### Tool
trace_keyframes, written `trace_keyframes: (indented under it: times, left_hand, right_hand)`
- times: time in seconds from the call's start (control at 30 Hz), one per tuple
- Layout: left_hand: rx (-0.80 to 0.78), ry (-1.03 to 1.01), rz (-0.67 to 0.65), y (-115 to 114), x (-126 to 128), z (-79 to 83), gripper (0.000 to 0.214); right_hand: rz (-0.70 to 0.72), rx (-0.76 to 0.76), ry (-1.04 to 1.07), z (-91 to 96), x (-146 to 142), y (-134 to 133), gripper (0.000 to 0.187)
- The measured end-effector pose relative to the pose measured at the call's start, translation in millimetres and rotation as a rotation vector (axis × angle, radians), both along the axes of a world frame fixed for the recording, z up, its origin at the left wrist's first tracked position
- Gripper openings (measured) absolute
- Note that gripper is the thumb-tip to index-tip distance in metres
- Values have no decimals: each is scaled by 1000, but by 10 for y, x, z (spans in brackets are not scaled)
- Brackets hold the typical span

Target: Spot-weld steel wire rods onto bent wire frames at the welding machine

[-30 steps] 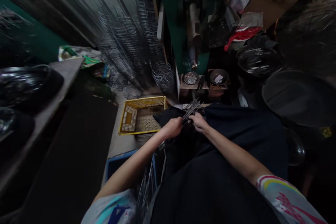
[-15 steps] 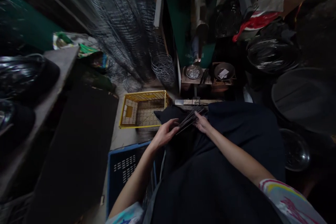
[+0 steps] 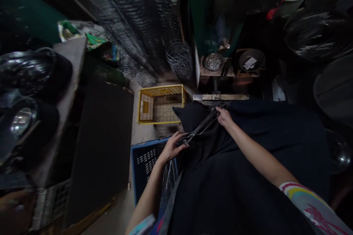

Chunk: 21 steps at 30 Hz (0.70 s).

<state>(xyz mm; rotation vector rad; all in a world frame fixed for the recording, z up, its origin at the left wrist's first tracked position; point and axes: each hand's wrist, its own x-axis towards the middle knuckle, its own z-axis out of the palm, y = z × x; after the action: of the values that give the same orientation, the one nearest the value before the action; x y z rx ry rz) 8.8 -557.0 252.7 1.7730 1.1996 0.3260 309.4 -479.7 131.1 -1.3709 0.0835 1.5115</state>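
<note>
I sit with a dark cloth [image 3: 242,176] over my lap. A bundle of thin metal wire rods [image 3: 202,125] lies slanted across the lap. My right hand [image 3: 224,116] grips the bundle's far upper end. My left hand [image 3: 173,147] holds its near lower end, just above a blue plastic crate [image 3: 143,161] that has more wire pieces in it. A yellow plastic crate [image 3: 161,104] stands on the floor beyond the blue one.
Stacks of round wire baskets [image 3: 179,57] fill the back. A small wooden stand [image 3: 228,73] carries a metal bowl of small parts [image 3: 214,62] and a dark pan [image 3: 251,60]. A dark board [image 3: 102,143] leans at the left beside a shelf [image 3: 66,80] with shiny black bags.
My head has tilted down and the view shifted. My hands have moved apart along the wire bundle, the left one sliding down toward the blue crate.
</note>
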Motion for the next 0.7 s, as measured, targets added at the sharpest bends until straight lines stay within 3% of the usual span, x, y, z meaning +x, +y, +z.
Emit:
trace_keyframes:
  times: [0.1,0.3,0.47,0.6,0.7]
  left_hand:
    - [100,5,61,-125,90,-85,35]
    - [130,-24,21,-334,315,131,37]
    - [94,-42,199,-245,258,49,50]
    - [97,-83,170,-103,337,36,36]
    - [163,5,149,-42,480,93,32]
  right_hand:
    - [74,-5,7,149,29,-83,19]
    - [297,30,40,499,138,-550,10]
    - [404,-56,38,387,143,-745,12]
    - [435,-75,81,292,79,-705,14]
    - [408,-43,119,353,71,-684,15]
